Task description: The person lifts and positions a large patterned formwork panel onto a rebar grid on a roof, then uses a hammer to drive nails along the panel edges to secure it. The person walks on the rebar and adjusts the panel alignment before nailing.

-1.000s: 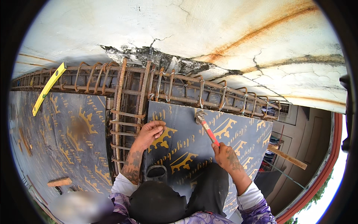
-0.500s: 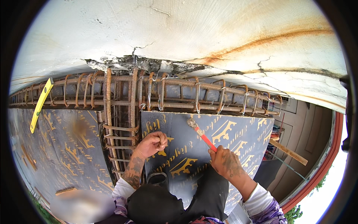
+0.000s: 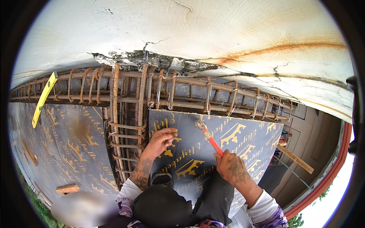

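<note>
My right hand point(image 3: 232, 166) is wrapped round the red handle of a hammer point(image 3: 213, 143). Its worn metal head hangs above the dark printed formwork panel point(image 3: 190, 152), near the panel's far edge. To the left, my left hand point(image 3: 162, 142) has thumb and fingertips pinched together over the panel's left part. Whatever sits in that pinch, if anything, is too small to make out. Just beyond the panel's far edge runs a rusty rebar cage point(image 3: 224, 98) tied with wire loops. A second cage point(image 3: 129, 142) meets it left of my left hand.
A yellow spirit level point(image 3: 43, 100) leans across the cage at far left, over another printed panel point(image 3: 72, 140). Wood offcuts point(image 3: 67, 189) lie there. A cracked, stained white wall point(image 3: 228, 34) rises beyond. A timber piece point(image 3: 295, 159) juts out at the right.
My left fingers have straightened forward into a pinch, away from a more curled pose. The hammer stays in my right hand with little movement. The whole view has shifted slightly.
</note>
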A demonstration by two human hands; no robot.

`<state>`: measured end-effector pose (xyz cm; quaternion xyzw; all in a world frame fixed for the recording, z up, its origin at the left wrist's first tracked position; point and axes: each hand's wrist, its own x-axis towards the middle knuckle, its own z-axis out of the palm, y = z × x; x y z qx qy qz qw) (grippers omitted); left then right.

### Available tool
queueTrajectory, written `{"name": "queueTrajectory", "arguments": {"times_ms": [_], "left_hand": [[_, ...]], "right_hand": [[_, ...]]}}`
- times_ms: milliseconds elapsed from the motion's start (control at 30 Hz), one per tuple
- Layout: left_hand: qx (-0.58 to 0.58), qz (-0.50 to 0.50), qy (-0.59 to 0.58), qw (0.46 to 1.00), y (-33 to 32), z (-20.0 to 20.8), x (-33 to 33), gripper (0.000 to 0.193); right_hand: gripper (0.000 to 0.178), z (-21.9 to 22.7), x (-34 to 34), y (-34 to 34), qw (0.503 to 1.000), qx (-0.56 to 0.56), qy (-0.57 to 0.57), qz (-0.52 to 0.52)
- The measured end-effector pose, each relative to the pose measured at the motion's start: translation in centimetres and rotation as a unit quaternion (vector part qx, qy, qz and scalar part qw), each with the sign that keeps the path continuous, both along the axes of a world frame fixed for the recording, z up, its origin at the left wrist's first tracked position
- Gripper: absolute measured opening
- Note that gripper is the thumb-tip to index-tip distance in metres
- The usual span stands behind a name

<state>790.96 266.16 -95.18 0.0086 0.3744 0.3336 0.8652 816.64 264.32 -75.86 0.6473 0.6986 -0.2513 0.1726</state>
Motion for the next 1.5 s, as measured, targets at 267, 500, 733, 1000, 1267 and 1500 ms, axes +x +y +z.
{"name": "queueTrajectory", "arguments": {"times_ms": [267,500,733,1000,1267,1500], "left_hand": [[0.068,0.142,0.027,0.987,-1.1,-1.0,0.7,0.030],[0.110,0.176,0.086,0.974,-1.3,-1.4,0.8,0.023],[0.112,0.123,0.114,0.979,-2.2,-0.7,1.0,0.021],[0.154,0.095,0.001,0.983,-5.0,-1.5,2.2,0.032],[0.171,0.056,0.014,0.984,-4.6,-1.4,0.7,0.032],[0.178,0.083,0.056,0.979,-3.5,-1.2,0.0,0.013]], "right_hand": [[0.040,-0.8,2.1,0.5,0.998,-0.046,0.028,-0.042],[0.046,-0.5,1.5,1.1,0.990,-0.102,0.004,-0.096],[0.052,-1.4,1.2,-0.5,0.967,-0.164,0.000,-0.194],[0.055,-0.5,-1.1,-0.1,0.953,-0.203,-0.025,-0.222],[0.055,0.3,-2.6,1.2,0.943,-0.229,-0.031,-0.239],[0.058,-0.5,-2.6,0.2,0.951,-0.207,-0.054,-0.225]]}}
